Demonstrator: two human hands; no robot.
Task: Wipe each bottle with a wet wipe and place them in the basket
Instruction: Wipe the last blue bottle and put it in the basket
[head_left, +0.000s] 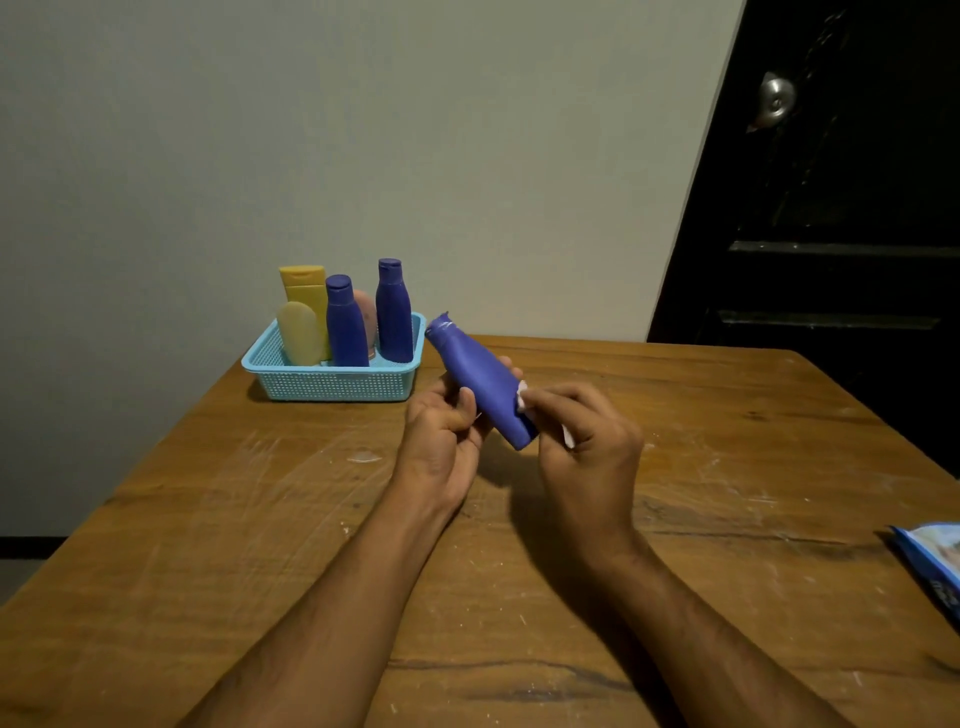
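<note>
Our left hand (441, 431) grips the blue bottle (483, 384); right hand (582, 436) pinches the wet wipe (522, 397) against it. Advice: rotate bottle, wipe base too.

A plain room in a home.
A worn wooden table (519, 571), scratched and flecked with white, stands against a bare pale wall (363, 156); to the right a dark panelled door (841, 260) with a round metal knob (775, 100). A blue plastic basket (332, 382) holds toiletry bottles (345, 325).
</note>
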